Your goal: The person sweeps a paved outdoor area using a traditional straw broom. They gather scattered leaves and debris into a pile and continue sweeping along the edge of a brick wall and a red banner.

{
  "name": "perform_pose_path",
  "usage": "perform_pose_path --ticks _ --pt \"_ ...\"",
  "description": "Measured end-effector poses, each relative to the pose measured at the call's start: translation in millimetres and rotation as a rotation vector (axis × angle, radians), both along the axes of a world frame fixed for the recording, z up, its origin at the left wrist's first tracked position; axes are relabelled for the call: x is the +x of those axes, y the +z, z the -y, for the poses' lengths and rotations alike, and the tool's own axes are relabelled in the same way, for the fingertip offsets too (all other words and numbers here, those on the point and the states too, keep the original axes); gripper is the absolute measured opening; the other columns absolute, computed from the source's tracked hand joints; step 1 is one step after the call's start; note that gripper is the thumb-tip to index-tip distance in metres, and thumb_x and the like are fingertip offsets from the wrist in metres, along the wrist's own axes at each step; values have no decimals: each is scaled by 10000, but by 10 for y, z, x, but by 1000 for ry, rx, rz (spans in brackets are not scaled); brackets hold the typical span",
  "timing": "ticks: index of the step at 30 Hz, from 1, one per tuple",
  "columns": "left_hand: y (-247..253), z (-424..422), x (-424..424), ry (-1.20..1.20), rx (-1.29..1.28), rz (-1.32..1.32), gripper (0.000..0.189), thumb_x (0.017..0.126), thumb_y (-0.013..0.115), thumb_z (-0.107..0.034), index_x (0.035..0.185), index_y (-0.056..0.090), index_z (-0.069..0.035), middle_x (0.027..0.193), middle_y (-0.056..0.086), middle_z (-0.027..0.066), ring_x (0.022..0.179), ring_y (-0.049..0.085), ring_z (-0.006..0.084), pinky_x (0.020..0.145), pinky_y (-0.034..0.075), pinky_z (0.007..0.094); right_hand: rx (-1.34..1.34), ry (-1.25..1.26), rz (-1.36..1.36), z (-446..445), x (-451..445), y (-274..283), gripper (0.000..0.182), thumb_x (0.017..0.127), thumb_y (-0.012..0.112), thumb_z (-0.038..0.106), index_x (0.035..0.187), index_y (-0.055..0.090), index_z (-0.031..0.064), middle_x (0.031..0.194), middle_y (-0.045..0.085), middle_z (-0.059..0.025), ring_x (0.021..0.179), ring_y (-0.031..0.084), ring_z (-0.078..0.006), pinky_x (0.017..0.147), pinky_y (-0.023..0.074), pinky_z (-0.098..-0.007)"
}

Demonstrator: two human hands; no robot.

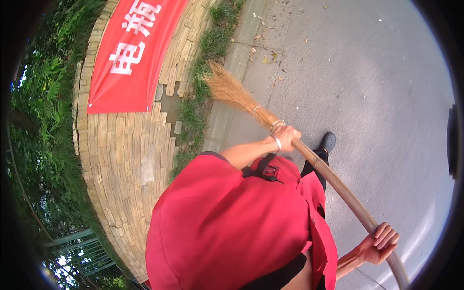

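Observation:
A long broom with a bamboo handle (340,186) crosses diagonally in front of me. Its straw head (232,88) points to the upper left, over the kerb and the grass strip. My left hand (288,138), with a silvery bracelet at the wrist, grips the handle just below the bound neck (277,124) of the straw. Farther along the shaft, at the lower right, my right hand (380,243) wraps its fingers around the handle. The bristle tips appear raised beside the grass; whether they touch anything I cannot tell.
Grey asphalt (380,94) spreads to the right, with dry leaves (274,56) scattered by the concrete kerb (223,119). Past the grass (192,119) stands a stone-clad wall (119,156) bearing a red banner (145,54) with writing. My grey clog (328,142) rests on the road.

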State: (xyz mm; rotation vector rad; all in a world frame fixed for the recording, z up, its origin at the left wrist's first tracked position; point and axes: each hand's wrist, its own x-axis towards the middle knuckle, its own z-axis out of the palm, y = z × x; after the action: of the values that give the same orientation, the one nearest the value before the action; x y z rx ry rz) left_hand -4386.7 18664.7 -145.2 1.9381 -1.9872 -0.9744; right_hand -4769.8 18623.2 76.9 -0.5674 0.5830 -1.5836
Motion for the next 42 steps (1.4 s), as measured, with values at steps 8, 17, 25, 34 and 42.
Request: perform_pose_path --ticks 8,17,25,34,42 --pt "798 1993 -398 151 -622 -56 195 723 661 -185 631 522 -84 622 531 80 640 554 276 612 416 396 -113 -27 108 1325 -765 301 399 852 516 94 529 295 168 452 276 19 461 291 -106 576 334 -236" --pt "424 1575 98 330 -313 59 209 726 636 -221 616 513 -93 590 541 112 585 574 313 558 443 435 82 137 62 2426 84 37 330 916 499 161 618 358 138 469 292 33 433 290 -85 490 309 -241" --pt "70 3075 792 308 -277 -22 214 718 676 -223 624 535 -93 644 580 117 644 593 331 615 450 448 -92 81 -57 3306 980 295 309 913 507 162 649 350 129 479 296 35 447 302 -89 556 327 -259" --pt "1429 3999 938 251 -715 -196 160 640 697 -181 657 548 -127 601 559 39 602 592 232 572 452 369 -354 187 227 4484 439 1000 357 825 498 189 494 364 192 447 415 115 382 413 -36 417 289 -182" --pt "-9 3483 2569 256 -67 22 147 691 664 -187 641 565 -91 618 585 134 621 597 342 568 462 438 18 250 -17 4102 2684 75 319 920 481 159 643 328 126 503 270 31 492 271 -93 572 285 -268"
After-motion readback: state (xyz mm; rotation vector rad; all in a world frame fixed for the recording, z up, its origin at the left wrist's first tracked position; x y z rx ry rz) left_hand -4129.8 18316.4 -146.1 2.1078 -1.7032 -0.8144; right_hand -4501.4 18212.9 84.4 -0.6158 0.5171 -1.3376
